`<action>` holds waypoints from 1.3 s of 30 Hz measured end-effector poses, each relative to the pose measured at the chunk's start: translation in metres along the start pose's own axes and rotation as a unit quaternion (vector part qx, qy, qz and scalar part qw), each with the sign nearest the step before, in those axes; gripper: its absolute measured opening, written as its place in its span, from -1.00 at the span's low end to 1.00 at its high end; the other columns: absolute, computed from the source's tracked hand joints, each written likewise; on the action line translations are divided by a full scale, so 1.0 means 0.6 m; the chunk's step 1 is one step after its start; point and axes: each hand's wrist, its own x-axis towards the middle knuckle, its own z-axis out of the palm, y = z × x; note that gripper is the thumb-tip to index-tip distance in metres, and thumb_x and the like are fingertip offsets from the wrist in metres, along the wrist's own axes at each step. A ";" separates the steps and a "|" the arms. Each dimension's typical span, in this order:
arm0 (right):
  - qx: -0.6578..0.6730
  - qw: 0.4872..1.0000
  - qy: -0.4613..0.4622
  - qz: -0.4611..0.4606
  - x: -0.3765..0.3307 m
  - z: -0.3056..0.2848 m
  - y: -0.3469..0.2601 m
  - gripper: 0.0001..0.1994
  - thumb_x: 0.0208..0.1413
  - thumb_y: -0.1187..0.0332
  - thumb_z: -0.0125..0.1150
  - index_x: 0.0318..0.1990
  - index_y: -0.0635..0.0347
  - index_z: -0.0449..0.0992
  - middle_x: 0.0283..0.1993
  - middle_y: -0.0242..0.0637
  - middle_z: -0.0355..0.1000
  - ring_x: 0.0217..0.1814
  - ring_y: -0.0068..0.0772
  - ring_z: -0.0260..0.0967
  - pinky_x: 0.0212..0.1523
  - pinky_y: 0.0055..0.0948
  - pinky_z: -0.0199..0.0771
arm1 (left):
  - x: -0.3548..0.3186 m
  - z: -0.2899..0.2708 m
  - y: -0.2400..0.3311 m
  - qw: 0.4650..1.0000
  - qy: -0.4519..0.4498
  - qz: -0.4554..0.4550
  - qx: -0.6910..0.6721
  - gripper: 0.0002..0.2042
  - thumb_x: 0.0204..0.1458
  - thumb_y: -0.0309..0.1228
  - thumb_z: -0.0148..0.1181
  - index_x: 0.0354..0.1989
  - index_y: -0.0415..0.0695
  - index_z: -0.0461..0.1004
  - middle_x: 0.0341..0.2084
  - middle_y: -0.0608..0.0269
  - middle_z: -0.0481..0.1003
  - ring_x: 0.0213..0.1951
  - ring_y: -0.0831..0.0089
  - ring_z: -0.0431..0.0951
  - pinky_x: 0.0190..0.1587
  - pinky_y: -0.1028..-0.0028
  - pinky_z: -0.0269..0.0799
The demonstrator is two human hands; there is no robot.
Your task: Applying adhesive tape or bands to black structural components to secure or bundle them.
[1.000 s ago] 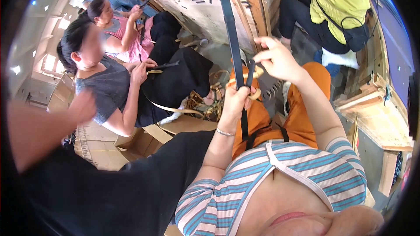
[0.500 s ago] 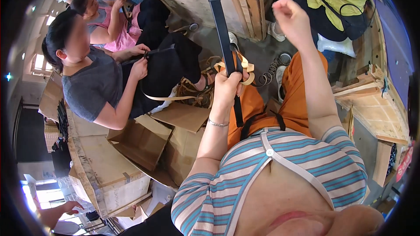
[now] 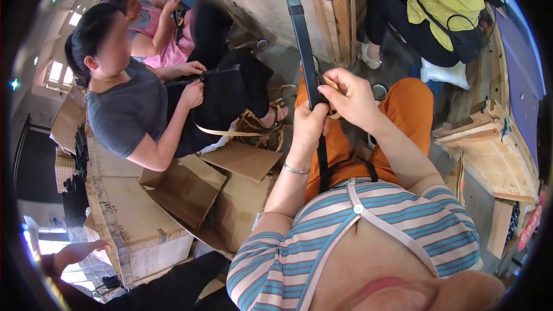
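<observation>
A long black belt runs from the top edge down over my lap, with a darker loop around it near its upper part. Closed around its lower part is my left hand, thumb on top. My right hand is at the belt's right edge just above the left, thumb and fingers pinching a narrow tan strip. Part of the strip is hidden behind the fingers. The belt's tail hangs below my left fist, over my orange trousers.
To the left a seated co-worker handles a black strap; others sit beyond. An open cardboard box stands by my left arm, near a wooden crate. Tan strips lie on the floor. Another crate is at right.
My right hand has come down from its raised spot at the upper right to the belt beside my left hand. It now pinches the tan strip, of which less shows.
</observation>
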 end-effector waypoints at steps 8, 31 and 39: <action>0.223 0.957 -0.053 0.179 0.009 -0.017 0.012 -0.82 0.19 0.36 -0.05 -0.25 0.29 0.43 -0.50 -0.48 0.30 -0.57 -0.74 0.17 -0.54 -0.69 0.27 | -0.004 -0.010 -0.028 0.992 -0.088 0.018 -0.086 -0.82 0.11 -0.43 -0.13 -0.33 -0.30 0.37 -0.85 0.32 0.21 -0.82 0.59 0.16 -0.76 0.61 0.05; -0.014 0.943 -0.314 0.109 0.098 -0.083 -0.027 -0.76 0.16 0.28 0.01 -0.40 0.32 0.40 -0.57 -0.42 0.32 -0.47 -0.65 0.19 -0.39 -0.57 0.26 | -0.018 -0.014 -0.059 0.975 -0.152 -0.001 -0.164 -0.72 0.20 -0.21 -0.26 -0.34 -0.18 0.23 -0.78 0.32 0.17 -0.75 0.58 0.09 -0.69 0.59 -0.02; 0.023 0.920 -0.360 0.151 0.101 -0.089 -0.021 -0.81 0.17 0.33 -0.02 -0.38 0.27 0.33 -0.68 -0.54 0.15 -0.69 -0.76 0.00 -0.70 -0.66 0.01 | -0.016 -0.012 -0.064 0.978 -0.144 -0.003 -0.149 -0.72 0.20 -0.21 -0.26 -0.34 -0.18 0.24 -0.78 0.33 0.17 -0.75 0.58 0.09 -0.68 0.59 -0.01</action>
